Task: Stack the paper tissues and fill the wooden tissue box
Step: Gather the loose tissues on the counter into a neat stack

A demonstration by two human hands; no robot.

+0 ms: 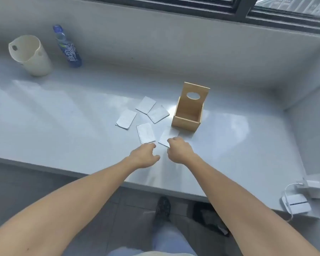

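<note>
Reaching over the surface, the right hand is curling its fingers onto the nearest tissue, apparently pinching its near edge. The left hand is hovering loosely curled, empty. The wooden tissue box is standing just beyond, slightly right.

nearest tissue: near corner under right hand | grip unclear | window: cropped

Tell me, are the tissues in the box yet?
Not yet. The wooden tissue box looks empty, lid up. Five tissues lie spread on the counter, only the far two overlapping. The right hand is on the nearest tissue; the left hand is reaching the one beside it. Stacking and filling remain.
</note>
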